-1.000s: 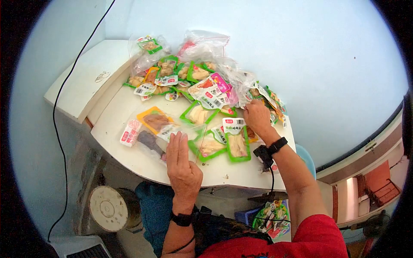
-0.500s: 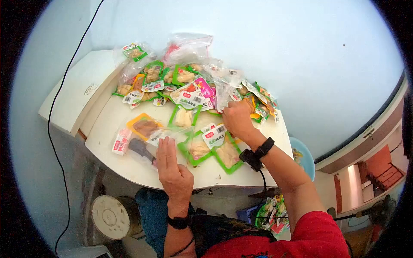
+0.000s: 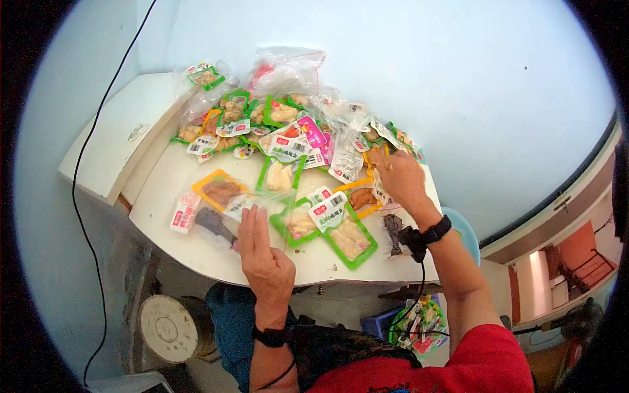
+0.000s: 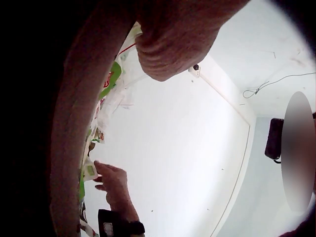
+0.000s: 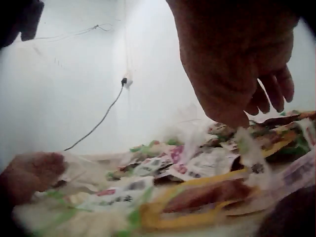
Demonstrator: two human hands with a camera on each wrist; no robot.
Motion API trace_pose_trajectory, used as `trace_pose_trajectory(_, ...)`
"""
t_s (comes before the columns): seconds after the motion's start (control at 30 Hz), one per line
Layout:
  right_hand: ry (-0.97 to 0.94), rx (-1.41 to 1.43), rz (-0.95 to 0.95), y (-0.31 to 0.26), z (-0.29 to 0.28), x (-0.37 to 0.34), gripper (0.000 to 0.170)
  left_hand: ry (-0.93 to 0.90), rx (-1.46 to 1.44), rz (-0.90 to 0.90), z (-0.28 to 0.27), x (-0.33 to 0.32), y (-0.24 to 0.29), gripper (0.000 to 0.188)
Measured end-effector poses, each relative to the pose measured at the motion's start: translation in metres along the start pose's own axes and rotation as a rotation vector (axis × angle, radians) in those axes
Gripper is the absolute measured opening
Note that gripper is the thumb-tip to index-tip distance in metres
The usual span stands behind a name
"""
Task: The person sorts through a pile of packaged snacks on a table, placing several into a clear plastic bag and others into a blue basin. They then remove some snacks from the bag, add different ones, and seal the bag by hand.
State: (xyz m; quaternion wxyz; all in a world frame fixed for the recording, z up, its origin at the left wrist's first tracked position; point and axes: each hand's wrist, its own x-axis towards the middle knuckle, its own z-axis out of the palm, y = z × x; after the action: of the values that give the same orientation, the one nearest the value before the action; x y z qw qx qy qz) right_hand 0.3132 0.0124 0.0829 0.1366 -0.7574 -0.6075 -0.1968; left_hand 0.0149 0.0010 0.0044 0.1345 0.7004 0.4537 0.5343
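In the head view my left hand (image 3: 265, 252) lies with straight fingers together at the edge of a clear plastic bag (image 3: 268, 203). That bag overlaps a yellow-edged packet (image 3: 223, 191) and a dark packet (image 3: 213, 223). To the right, my right hand (image 3: 403, 180) pinches the white top of a yellow-edged snack packet (image 3: 363, 196) of brown food. In the right wrist view the thumb meets this white top (image 5: 252, 150), the other fingers spread apart. Between the hands lie green-edged packets (image 3: 347, 241) of pale food.
A heap of snack packets (image 3: 285, 114) and crumpled plastic bags (image 3: 288, 72) lines the table's back edge by the wall. A dark packet (image 3: 393, 232) lies near my right wrist. A round stool (image 3: 167, 329) and a basket of packets (image 3: 419, 324) stand below the white table (image 3: 164, 216).
My right hand has moved from the heap's front down and right, bringing a yellow-edged packet beside the green-edged ones. The left hand stays on the bag; the whole view has shifted slightly.
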Motion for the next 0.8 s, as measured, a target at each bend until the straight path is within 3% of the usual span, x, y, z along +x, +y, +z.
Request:
trace_pose_trajectory(0.1, -0.084, -0.137, 0.158, 0.04, 0.017, -0.006, 0.021, -0.005, -0.011, 0.012, -0.001, -0.001, -0.001, 0.066)
trace_pose_trajectory(0.3, -0.164, -0.134, 0.226, 0.062, 0.038, -0.007, 0.024, -0.011, -0.032, 0.01, -0.001, -0.001, -0.001, 0.068)
trace_pose_trajectory(0.4, -0.087, -0.136, 0.304, 0.055, 0.033, -0.004, 0.023, -0.008, -0.022, 0.021, -0.002, 0.0, 0.0, 0.069)
trace_pose_trajectory(0.6, 0.052, -0.221, 0.21, 0.069, 0.023, 0.01, 0.023, -0.011, -0.043, 0.033, -0.001, -0.001, -0.003, 0.07)
trace_pose_trajectory(0.8, 0.236, 0.096, 0.273, 0.046, -0.054, -0.004, 0.023, 0.017, -0.059, 0.024, -0.002, 0.0, 0.0, 0.071)
